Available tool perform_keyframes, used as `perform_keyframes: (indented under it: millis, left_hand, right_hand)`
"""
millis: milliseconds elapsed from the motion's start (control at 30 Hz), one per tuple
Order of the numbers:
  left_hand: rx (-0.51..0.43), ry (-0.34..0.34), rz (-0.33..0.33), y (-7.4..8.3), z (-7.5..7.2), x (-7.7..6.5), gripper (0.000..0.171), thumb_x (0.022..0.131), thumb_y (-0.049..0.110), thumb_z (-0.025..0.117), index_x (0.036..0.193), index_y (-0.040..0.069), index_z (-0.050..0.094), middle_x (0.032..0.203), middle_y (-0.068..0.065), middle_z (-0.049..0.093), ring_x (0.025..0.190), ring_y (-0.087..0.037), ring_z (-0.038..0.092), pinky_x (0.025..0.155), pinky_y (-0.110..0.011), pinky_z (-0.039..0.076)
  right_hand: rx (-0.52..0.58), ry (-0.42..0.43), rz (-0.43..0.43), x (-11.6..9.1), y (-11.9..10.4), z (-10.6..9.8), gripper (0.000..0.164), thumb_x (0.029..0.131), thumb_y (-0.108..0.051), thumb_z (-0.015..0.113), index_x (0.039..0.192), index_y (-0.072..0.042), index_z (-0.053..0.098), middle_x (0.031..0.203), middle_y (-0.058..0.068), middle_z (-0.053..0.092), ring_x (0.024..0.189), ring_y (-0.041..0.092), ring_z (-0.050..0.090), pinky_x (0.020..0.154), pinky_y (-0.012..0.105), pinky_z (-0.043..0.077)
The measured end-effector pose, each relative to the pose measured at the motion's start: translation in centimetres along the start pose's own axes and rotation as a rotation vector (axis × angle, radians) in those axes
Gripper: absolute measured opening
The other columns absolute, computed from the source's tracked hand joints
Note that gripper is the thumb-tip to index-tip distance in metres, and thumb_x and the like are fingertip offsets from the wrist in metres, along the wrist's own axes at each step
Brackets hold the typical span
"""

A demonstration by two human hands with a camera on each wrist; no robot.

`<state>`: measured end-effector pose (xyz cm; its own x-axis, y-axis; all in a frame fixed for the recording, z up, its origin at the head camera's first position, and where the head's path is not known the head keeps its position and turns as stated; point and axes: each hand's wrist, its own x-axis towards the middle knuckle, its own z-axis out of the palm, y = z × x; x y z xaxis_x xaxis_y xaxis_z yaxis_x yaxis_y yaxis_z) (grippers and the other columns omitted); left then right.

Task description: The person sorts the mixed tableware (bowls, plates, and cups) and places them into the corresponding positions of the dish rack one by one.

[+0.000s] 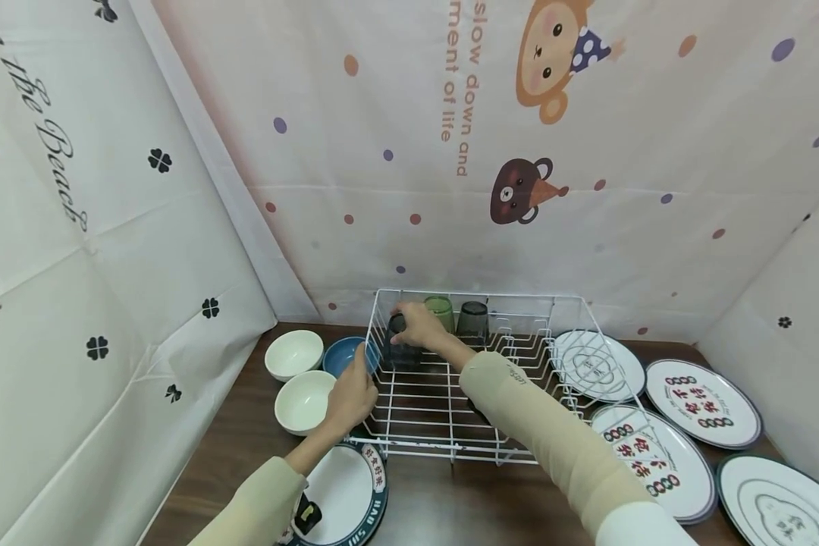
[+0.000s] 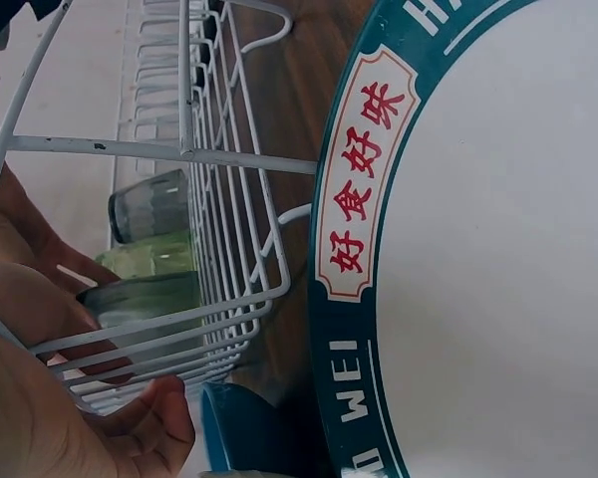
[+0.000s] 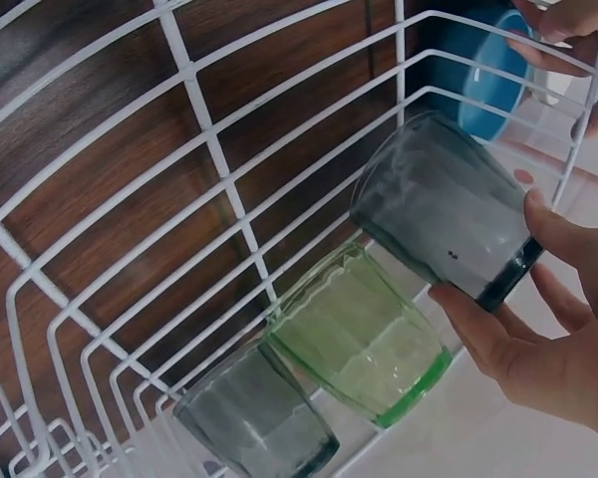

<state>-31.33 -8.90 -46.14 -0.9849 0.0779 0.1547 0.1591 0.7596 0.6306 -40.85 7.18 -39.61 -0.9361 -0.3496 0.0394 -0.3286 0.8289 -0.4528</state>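
Note:
A white wire dish rack [image 3: 189,72] stands on a brown wooden surface. My right hand [image 1: 419,326] grips a dark grey glass tumbler [image 3: 444,204] by its base, mouth downward, at the rack's back left corner. Beside it, a green tumbler [image 3: 359,334] and another grey tumbler [image 3: 257,410] are upside down in a row along the rack's back. The left hand [image 1: 351,390] holds the rack's left side wires, its fingers bent around them in the right wrist view. A blue bowl [image 1: 344,356] sits just outside that side.
Two white bowls [image 1: 294,355] are left of the blue one. A green-rimmed plate [image 1: 341,493] lies in front of the rack, below the left forearm. Several white plates [image 1: 703,402] are spread at the right. Printed cloth [image 1: 409,243] hangs behind.

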Motion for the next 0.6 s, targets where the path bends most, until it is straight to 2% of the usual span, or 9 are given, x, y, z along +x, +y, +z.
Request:
perform_keyframes:
  millis: [100, 233, 467, 600]
  left_hand:
    - [-0.017, -0.004, -0.016, 0.15, 0.04, 0.00, 0.070, 0.089, -0.001, 0.048, 0.156, -0.003, 0.030, 0.104, -0.019, 0.064, 0.074, -0.022, 0.054, 0.053, -0.029, 0.039]
    - [-0.031, -0.015, -0.032, 0.09, 0.01, -0.40, 0.072, 0.087, -0.001, 0.047, 0.157, -0.003, 0.029, 0.092, -0.013, 0.059, 0.069, -0.020, 0.051, 0.053, -0.028, 0.037]
    - [-0.047, 0.008, -0.027, 0.24, 0.20, -0.35, 0.068, 0.091, -0.002, 0.046, 0.157, -0.003, 0.030, 0.086, -0.010, 0.058, 0.065, -0.018, 0.049, 0.051, -0.028, 0.037]
    - [-0.030, 0.014, -0.031, 0.29, 0.14, -0.10, 0.067, 0.090, -0.002, 0.048, 0.155, -0.004, 0.032, 0.087, -0.010, 0.059, 0.066, -0.018, 0.051, 0.053, -0.028, 0.038]
  right_hand:
    - [-0.032, -0.012, 0.007, 0.16, -0.05, 0.41, 0.057, 0.083, -0.015, 0.085, 0.135, -0.005, 0.063, 0.138, 0.017, 0.063, 0.130, 0.035, 0.058, 0.107, 0.048, 0.049]
    - [-0.066, -0.024, 0.014, 0.00, -0.24, 0.97, 0.057, 0.083, -0.016, 0.085, 0.135, -0.007, 0.063, 0.136, 0.016, 0.064, 0.128, 0.034, 0.060, 0.103, 0.047, 0.051]
    - [-0.093, -0.039, -0.019, 0.04, 0.05, 0.57, 0.056, 0.084, -0.015, 0.085, 0.134, -0.006, 0.062, 0.137, 0.018, 0.061, 0.130, 0.035, 0.056, 0.108, 0.049, 0.047]
    - [-0.119, -0.020, -0.034, -0.24, 0.09, 0.52, 0.054, 0.084, -0.016, 0.085, 0.132, -0.006, 0.062, 0.136, 0.019, 0.061, 0.127, 0.035, 0.058, 0.105, 0.048, 0.049]
